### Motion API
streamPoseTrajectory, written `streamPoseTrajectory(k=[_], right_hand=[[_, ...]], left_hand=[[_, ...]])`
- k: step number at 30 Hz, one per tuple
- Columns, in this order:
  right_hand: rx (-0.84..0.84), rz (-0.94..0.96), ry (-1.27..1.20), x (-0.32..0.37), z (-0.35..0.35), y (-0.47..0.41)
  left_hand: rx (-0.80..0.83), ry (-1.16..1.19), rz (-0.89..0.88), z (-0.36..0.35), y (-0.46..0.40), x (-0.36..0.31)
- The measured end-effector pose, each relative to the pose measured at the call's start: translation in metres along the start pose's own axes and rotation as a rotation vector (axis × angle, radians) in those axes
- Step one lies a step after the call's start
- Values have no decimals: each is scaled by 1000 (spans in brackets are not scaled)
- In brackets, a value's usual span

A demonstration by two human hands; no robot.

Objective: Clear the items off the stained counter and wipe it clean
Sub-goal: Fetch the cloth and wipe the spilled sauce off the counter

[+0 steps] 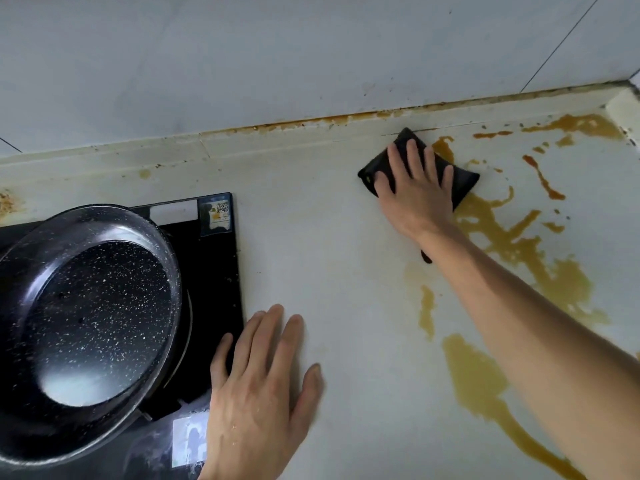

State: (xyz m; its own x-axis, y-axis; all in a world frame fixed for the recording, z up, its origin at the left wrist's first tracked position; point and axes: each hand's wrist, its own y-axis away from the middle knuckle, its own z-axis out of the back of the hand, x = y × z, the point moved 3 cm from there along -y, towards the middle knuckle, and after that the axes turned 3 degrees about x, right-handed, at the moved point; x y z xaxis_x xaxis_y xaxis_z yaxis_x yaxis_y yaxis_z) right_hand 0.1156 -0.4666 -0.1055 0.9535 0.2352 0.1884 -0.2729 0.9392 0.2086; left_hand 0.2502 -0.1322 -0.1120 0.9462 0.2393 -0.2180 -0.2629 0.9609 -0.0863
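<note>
Stained counter point(329, 258): right hand point(414, 199), grip open-flat, presses black cloth point(464, 183) beneath.

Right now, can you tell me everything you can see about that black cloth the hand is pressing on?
The black folded cloth looks soft and dark, roughly square with a corner pointing at the wall. It lies flat on the pale stained counter, near the back edge. The right hand presses on it with fingers spread, covering its middle. Its lower right edge touches the brownish-yellow spill.
</note>
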Motion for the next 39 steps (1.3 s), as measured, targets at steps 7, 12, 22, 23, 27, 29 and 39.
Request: streamPoseTrajectory(k=[7, 12, 22, 23, 27, 29, 39], right_hand=[[20, 292, 26, 57, -15, 37], [37, 288, 51, 36, -2, -7], [-15, 30, -5, -21, -7, 51], [-16, 71, 1, -15, -11, 64], [12, 200, 35, -17, -13, 69], [13, 230, 42, -23, -8, 45], [-71, -82, -21, -53, 11, -19]], left_hand=[[20, -1, 12, -3, 1, 2], [52, -4, 7, 2, 0, 0], [145, 4, -34, 21, -59, -32], [170, 6, -35, 20, -73, -39], [257, -40, -18, 12, -105, -53], [264, -47, -18, 8, -106, -50], [266, -30, 19, 0, -105, -47]])
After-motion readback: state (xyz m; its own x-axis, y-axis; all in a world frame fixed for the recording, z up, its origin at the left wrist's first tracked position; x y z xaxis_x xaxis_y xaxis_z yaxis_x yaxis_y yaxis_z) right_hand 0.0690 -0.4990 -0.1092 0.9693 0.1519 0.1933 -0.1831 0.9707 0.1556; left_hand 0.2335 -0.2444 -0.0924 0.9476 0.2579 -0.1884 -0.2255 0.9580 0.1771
